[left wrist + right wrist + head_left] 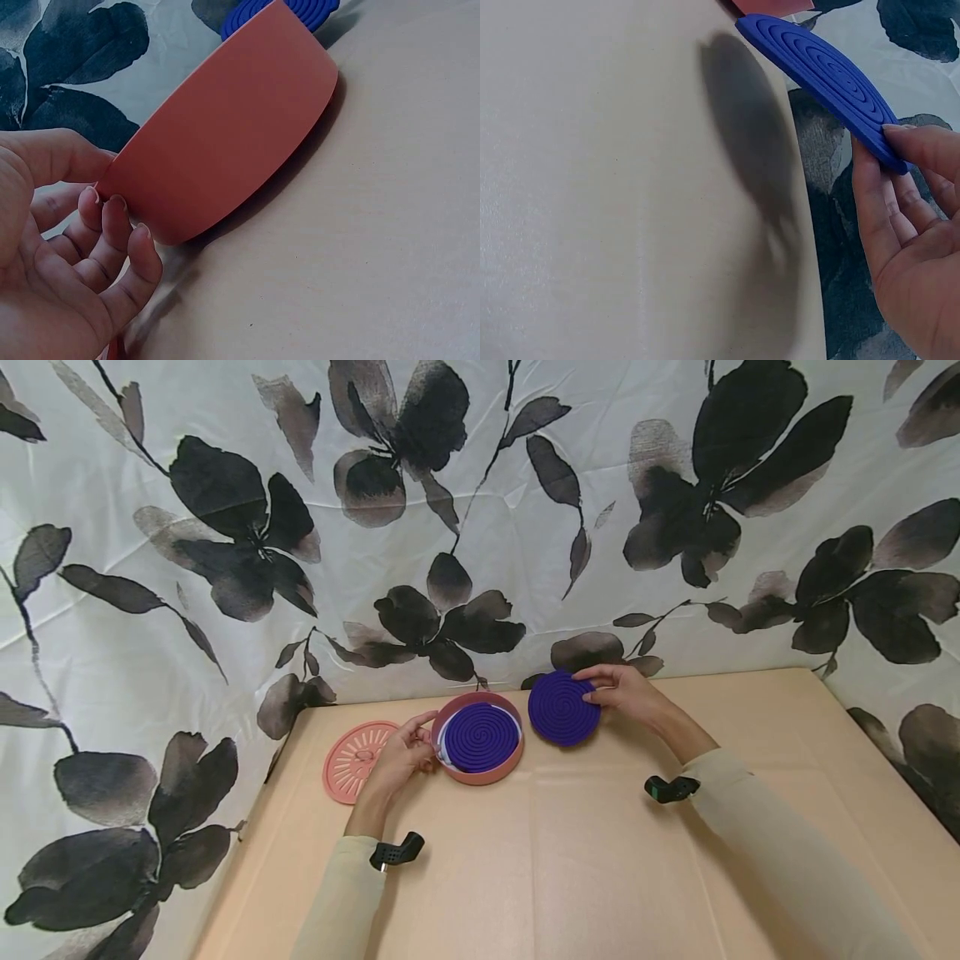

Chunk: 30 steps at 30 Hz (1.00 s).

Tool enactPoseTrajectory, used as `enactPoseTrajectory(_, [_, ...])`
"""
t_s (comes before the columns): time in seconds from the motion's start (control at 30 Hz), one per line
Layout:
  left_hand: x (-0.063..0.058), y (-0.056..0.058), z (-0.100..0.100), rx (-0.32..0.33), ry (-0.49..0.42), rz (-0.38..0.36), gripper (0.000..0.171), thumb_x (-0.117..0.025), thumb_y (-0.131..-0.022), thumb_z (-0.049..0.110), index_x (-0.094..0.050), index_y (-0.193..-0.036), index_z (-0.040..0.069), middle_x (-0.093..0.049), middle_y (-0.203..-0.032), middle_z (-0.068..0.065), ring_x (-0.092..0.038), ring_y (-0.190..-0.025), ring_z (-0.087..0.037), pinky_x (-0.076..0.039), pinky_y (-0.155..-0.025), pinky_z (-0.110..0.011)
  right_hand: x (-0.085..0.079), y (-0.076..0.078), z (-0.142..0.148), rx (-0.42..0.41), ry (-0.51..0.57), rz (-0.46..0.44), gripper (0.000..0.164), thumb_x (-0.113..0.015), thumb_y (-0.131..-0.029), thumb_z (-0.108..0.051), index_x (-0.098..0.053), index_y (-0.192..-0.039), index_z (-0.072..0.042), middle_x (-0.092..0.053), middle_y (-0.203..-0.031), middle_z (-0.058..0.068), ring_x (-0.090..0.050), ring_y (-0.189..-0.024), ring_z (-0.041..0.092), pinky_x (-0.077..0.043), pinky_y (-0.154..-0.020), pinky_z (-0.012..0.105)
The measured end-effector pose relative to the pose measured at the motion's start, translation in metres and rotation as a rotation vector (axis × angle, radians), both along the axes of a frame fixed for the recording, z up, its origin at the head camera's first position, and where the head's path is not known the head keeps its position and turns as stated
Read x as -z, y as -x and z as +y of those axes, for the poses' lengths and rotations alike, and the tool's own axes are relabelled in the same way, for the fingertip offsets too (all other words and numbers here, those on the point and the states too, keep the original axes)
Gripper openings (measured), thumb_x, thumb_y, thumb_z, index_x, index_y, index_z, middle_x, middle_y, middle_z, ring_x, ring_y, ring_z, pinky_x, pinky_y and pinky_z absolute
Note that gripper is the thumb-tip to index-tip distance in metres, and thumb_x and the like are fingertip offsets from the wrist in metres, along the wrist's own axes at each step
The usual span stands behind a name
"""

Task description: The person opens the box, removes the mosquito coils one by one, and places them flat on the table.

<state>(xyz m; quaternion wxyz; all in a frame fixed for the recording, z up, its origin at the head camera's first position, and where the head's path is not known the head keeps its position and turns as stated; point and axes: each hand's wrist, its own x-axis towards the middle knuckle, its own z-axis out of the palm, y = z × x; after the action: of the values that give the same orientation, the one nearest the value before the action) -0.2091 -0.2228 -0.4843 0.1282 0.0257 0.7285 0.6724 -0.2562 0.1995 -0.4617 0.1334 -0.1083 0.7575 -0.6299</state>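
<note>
A round pink container (477,779) stands near the table's back edge, with a purple-blue spiral-grooved disc (481,737) lying inside it. My left hand (401,758) pinches the container's wall at its left side; in the left wrist view the thumb and fingertips grip the edge of the pink wall (225,135). To the right, my right hand (624,693) holds a second spiral coaster (564,708) by its right edge. The right wrist view shows this blue coaster (825,75) tilted above the table, between thumb and fingers, its shadow falling on the surface.
A pink round lid (356,762) with radial slots lies flat left of the container, partly behind the left hand. The light wooden table (600,860) ends at the back against a white floral cloth (510,527). Both wrists wear black bands.
</note>
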Motion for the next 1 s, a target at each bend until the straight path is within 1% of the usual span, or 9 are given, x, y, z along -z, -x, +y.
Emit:
enactPoseTrajectory(0.17, [0.0, -0.001, 0.0, -0.006, 0.01, -0.001, 0.066, -0.061, -0.089, -0.011, -0.047, -0.15, 0.009, -0.05, -0.098, -0.009, -0.055, -0.069, -0.018, -0.05, -0.058, -0.025, 0.002, -0.002, -0.002, -0.007, -0.01, -0.008, 0.045, -0.064, -0.093, 0.004, -0.056, -0.137, 0.004, -0.064, -0.122, 0.029, -0.069, -0.084, 0.01, -0.06, -0.07, 0.035])
enactPoseTrajectory(0.27, [-0.001, -0.001, 0.0, -0.012, 0.016, -0.002, 0.065, -0.061, -0.088, -0.01, -0.049, -0.149, 0.011, -0.05, -0.096, -0.008, -0.056, -0.07, -0.019, -0.051, -0.058, -0.025, 0.005, -0.003, -0.003, -0.007, 0.004, -0.01, 0.045, -0.063, -0.093, 0.005, -0.056, -0.137, 0.006, -0.063, -0.122, 0.032, -0.069, -0.084, 0.011, -0.06, -0.068, 0.033])
enactPoseTrajectory(0.43, [0.0, -0.001, 0.0, -0.018, 0.021, -0.003, 0.066, -0.061, -0.088, -0.01, -0.049, -0.148, 0.012, -0.051, -0.095, -0.006, -0.056, -0.07, -0.019, -0.051, -0.058, -0.025, 0.009, -0.002, -0.006, -0.013, 0.016, -0.012, 0.044, -0.062, -0.093, 0.007, -0.056, -0.137, 0.007, -0.063, -0.121, 0.032, -0.069, -0.084, 0.012, -0.059, -0.067, 0.029])
enactPoseTrajectory(0.73, [0.001, 0.0, -0.001, -0.011, 0.019, 0.005, 0.065, -0.061, -0.088, -0.01, -0.049, -0.149, 0.012, -0.051, -0.094, -0.006, -0.056, -0.069, -0.02, -0.051, -0.057, -0.026, 0.011, -0.001, -0.008, -0.02, -0.083, 0.025, 0.04, -0.062, -0.093, 0.005, -0.06, -0.134, 0.004, -0.064, -0.117, 0.029, -0.067, -0.087, 0.016, -0.059, -0.072, 0.031])
enactPoseTrajectory(1.0, [0.001, 0.0, -0.001, -0.003, -0.003, 0.006, 0.066, -0.06, -0.088, -0.011, -0.048, -0.149, 0.009, -0.049, -0.097, -0.01, -0.056, -0.068, -0.018, -0.05, -0.057, -0.026, 0.012, 0.001, -0.007, -0.014, -0.144, 0.069, 0.038, -0.065, -0.093, 0.004, -0.063, -0.131, 0.003, -0.066, -0.115, 0.026, -0.067, -0.093, 0.021, -0.059, -0.073, 0.027])
